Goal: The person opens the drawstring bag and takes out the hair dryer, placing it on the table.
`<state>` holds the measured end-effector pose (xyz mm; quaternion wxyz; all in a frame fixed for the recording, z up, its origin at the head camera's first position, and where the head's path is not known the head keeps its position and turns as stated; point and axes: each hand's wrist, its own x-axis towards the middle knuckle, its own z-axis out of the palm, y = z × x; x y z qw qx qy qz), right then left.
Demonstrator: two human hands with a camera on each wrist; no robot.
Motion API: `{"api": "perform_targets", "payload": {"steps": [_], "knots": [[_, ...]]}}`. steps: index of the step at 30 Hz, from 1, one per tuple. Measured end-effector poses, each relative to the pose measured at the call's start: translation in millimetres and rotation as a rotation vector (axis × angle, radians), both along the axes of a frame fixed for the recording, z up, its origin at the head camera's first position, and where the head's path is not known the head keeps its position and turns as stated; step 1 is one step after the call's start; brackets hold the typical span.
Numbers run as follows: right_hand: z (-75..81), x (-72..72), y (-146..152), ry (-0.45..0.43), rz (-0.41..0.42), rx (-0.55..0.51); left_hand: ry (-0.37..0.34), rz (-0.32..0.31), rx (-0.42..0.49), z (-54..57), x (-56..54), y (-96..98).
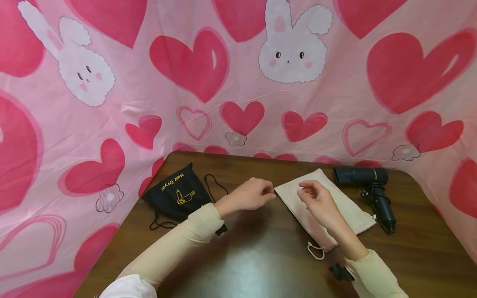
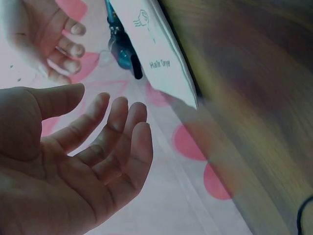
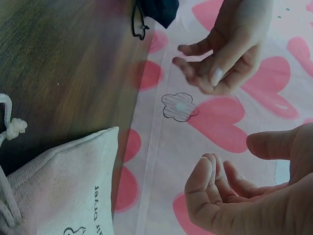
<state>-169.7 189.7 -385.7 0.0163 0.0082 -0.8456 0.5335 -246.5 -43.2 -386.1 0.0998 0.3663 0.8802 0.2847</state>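
My left hand [image 1: 250, 193] hovers over the middle of the table, fingers loosely bent with nothing in them. In the left wrist view its palm [image 2: 73, 171] shows bare. My right hand [image 1: 317, 203] is raised above a cream drawstring bag [image 1: 344, 207], thumb and fingers apart and holding nothing. The bag lies flat, with "Hair Dryer" lettering visible in both wrist views. A black drawstring bag [image 1: 182, 192] with yellow "Hair Dryer" print lies left of the left hand. Beyond the cream bag, at the right, lies a black hair dryer [image 1: 372, 186], its cord bunched by the handle.
The brown wooden table [image 1: 253, 265] is bordered by a pink cloth [image 1: 238, 82] with hearts and rabbits, hanging at the back and sides. A white cord loop [image 1: 316, 251] sticks out from the cream bag's near end. Black cords [image 1: 216, 184] trail from the black bag.
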Motion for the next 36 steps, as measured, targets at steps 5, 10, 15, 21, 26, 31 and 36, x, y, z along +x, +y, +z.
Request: {"api": "perform_targets", "payload": {"steps": [5,10,15,21,26,31,36], "knots": [[-1.4,-2.8,-3,0.008,0.007,-0.004,-0.001,0.034,0.017,0.7,2.4,-19.2],[-2.3,-4.2,-7,0.002,0.014,0.001,-0.009,0.056,0.022,-3.2,4.5,-33.2],[-4.6,-5.6,-12,-0.019,0.022,0.0,-0.014,0.075,0.029,-4.7,8.0,-44.0],[-5.1,-5.8,-15,-0.031,0.027,-0.038,-0.017,0.105,0.035,-5.3,16.0,-59.0],[-2.3,-5.2,-19,-0.048,0.043,-0.076,-0.035,0.138,0.046,-3.1,25.3,-72.6],[-1.1,-5.9,-26,-0.04,0.062,-0.08,-0.044,0.178,0.069,0.3,30.8,-84.9],[-2.7,-8.1,-35,-0.073,0.057,-0.08,-0.048,0.229,0.071,1.8,31.9,-95.6]]}}
